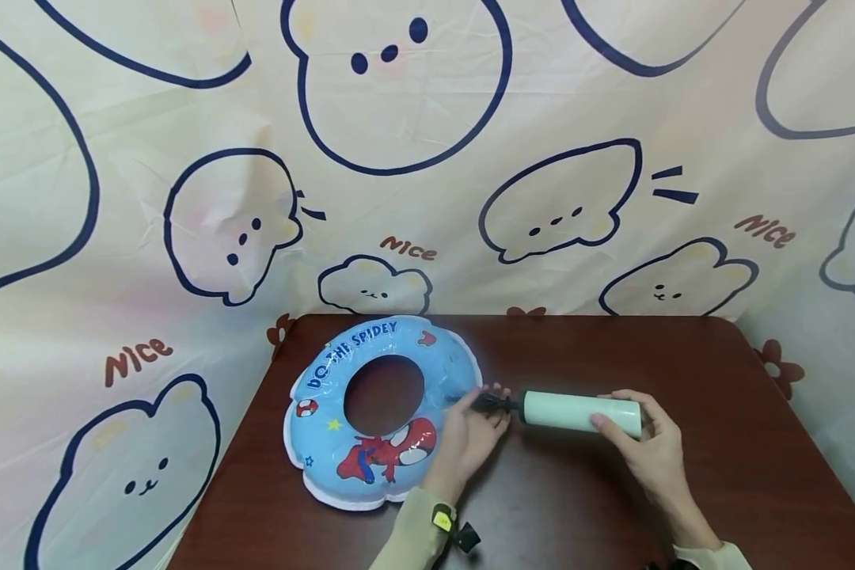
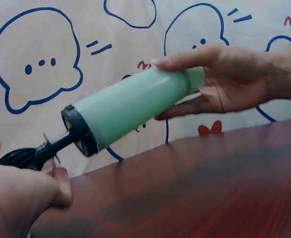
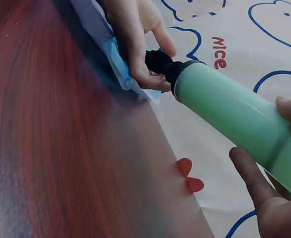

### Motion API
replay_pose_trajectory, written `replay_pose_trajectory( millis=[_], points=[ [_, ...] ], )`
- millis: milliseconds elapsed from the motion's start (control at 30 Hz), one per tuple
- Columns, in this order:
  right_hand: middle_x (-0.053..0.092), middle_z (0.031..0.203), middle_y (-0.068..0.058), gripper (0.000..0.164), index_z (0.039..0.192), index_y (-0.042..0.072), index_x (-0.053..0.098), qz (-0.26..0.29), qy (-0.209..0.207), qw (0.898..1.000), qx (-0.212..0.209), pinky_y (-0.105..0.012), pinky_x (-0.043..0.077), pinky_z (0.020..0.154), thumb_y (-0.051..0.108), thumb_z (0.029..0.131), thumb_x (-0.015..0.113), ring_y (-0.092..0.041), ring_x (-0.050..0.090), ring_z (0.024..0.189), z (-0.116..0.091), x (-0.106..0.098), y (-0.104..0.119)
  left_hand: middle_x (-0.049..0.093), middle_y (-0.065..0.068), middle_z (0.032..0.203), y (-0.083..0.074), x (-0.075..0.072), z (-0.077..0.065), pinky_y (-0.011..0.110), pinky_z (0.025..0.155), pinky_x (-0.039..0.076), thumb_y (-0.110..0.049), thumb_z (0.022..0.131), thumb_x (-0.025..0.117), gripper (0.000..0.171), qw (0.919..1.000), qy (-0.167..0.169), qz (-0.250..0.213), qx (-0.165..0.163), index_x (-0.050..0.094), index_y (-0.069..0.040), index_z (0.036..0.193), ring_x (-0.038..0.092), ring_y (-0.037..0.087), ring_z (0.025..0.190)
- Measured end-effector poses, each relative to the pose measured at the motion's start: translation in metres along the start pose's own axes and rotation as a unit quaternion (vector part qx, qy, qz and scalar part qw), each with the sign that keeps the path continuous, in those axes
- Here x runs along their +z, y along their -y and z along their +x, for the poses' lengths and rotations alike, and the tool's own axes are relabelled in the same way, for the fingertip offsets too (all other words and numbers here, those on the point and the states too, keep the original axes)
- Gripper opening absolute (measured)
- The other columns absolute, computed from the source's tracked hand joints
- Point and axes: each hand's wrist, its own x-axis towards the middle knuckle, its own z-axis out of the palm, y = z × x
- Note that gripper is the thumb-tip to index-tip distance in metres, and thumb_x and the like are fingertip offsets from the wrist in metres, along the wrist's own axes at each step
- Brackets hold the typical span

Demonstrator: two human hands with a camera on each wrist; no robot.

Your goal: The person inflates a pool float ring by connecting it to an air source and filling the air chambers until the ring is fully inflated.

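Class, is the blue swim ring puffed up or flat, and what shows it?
Puffed up: the blue swim ring looks rounded and glossy around its open centre. Exact firmness: cannot tell.

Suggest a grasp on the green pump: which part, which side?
I'd wrap thumb and fingers round the green barrel near its plain end, coming from the person's right. It's a smooth cylinder held crosswise, so opposed digits should close round it well; the left hand is at the black end. The right hand grips near the plain end now.
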Motion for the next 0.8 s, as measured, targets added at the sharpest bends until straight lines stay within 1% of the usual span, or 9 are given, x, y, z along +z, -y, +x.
replay_pose_trajectory(
  millis=[100, 167, 233, 300, 367, 500, 633, 767, 800],
  points=[
    [0.074, 0.123, -0.007, 0.048, 0.133, -0.005, 0.061, 0.02, -0.011, 1.0, -0.008, -0.019, 0.061, 0.078, -0.006, 0.09, 0.082, -0.012, 0.069, 0.103, 0.004, 0.001, 0.0, 0.045, 0.009, 0.149, 0.003, -0.001, -0.004, 0.035, 0.128, 0.034, -0.023, 0.118, 0.038, 0.054, 0.9994, 0.021, 0.028, 0.008, 0.014, -0.003, 0.162, 0.047, 0.024, 0.144],
    [0.074, 0.122, -0.005, 0.047, 0.132, -0.005, 0.06, 0.024, -0.018, 0.999, -0.018, -0.018, 0.06, 0.079, -0.007, 0.09, 0.081, -0.012, 0.067, 0.103, 0.006, 0.002, 0.003, 0.045, 0.011, 0.152, 0.006, -0.001, -0.006, 0.034, 0.127, 0.037, -0.02, 0.117, 0.043, 0.059, 0.9989, 0.018, 0.038, 0.022, 0.013, 0.0, 0.163, 0.047, 0.024, 0.148],
    [0.073, 0.122, -0.006, 0.047, 0.132, -0.006, 0.06, 0.029, -0.021, 0.999, -0.026, -0.017, 0.06, 0.079, -0.01, 0.089, 0.08, -0.012, 0.066, 0.104, 0.006, 0.003, 0.006, 0.044, 0.013, 0.156, 0.009, -0.001, -0.006, 0.033, 0.124, 0.04, -0.018, 0.116, 0.046, 0.061, 0.9978, 0.005, 0.05, 0.043, 0.015, 0.002, 0.164, 0.044, 0.026, 0.153],
    [0.073, 0.121, -0.007, 0.047, 0.13, -0.008, 0.061, 0.032, -0.027, 0.999, -0.035, -0.017, 0.06, 0.079, -0.013, 0.087, 0.08, -0.013, 0.067, 0.103, 0.006, 0.003, 0.012, 0.041, 0.014, 0.16, 0.013, 0.0, -0.006, 0.032, 0.123, 0.042, -0.018, 0.115, 0.048, 0.06, 0.9961, -0.013, 0.059, 0.064, 0.018, 0.002, 0.163, 0.038, 0.028, 0.157],
    [0.073, 0.12, -0.009, 0.05, 0.129, -0.01, 0.061, 0.029, -0.03, 0.998, -0.047, -0.018, 0.06, 0.078, -0.017, 0.084, 0.081, -0.014, 0.068, 0.102, 0.006, 0.002, 0.02, 0.04, 0.014, 0.16, 0.016, 0.002, -0.005, 0.033, 0.121, 0.044, -0.019, 0.115, 0.049, 0.058, 0.9933, -0.027, 0.074, 0.085, 0.023, 0.002, 0.162, 0.034, 0.031, 0.16],
    [0.074, 0.12, -0.011, 0.054, 0.127, -0.013, 0.062, 0.015, -0.026, 0.996, -0.08, -0.019, 0.061, 0.077, -0.021, 0.078, 0.082, -0.016, 0.069, 0.099, 0.005, -0.002, 0.038, 0.045, 0.013, 0.152, 0.017, 0.007, -0.005, 0.034, 0.119, 0.046, -0.02, 0.115, 0.05, 0.056, 0.9883, -0.044, 0.094, 0.112, 0.028, 0.005, 0.16, 0.038, 0.034, 0.158],
    [0.075, 0.12, -0.012, 0.055, 0.127, -0.012, 0.064, -0.002, -0.019, 0.995, -0.099, -0.019, 0.061, 0.074, -0.023, 0.076, 0.082, -0.016, 0.069, 0.096, 0.001, -0.009, 0.052, 0.048, 0.013, 0.146, 0.015, 0.009, -0.005, 0.034, 0.118, 0.047, -0.021, 0.115, 0.051, 0.055, 0.9877, -0.042, 0.094, 0.118, 0.03, 0.006, 0.157, 0.046, 0.031, 0.151],
    [0.075, 0.121, -0.014, 0.055, 0.127, -0.012, 0.063, 0.002, -0.018, 0.995, -0.101, -0.02, 0.061, 0.073, -0.025, 0.076, 0.08, -0.017, 0.067, 0.093, -0.005, -0.015, 0.059, 0.047, 0.013, 0.146, 0.014, 0.009, -0.008, 0.033, 0.118, 0.048, -0.021, 0.115, 0.05, 0.053, 0.9881, -0.043, 0.095, 0.113, 0.03, 0.006, 0.157, 0.049, 0.03, 0.148],
    [0.074, 0.122, -0.015, 0.055, 0.127, -0.014, 0.062, 0.011, -0.016, 0.994, -0.103, -0.02, 0.061, 0.073, -0.026, 0.077, 0.079, -0.017, 0.067, 0.093, -0.006, -0.016, 0.059, 0.047, 0.013, 0.146, 0.014, 0.009, -0.008, 0.033, 0.118, 0.048, -0.022, 0.115, 0.05, 0.053, 0.9883, -0.044, 0.094, 0.112, 0.03, 0.005, 0.157, 0.05, 0.029, 0.147]
  ],
)
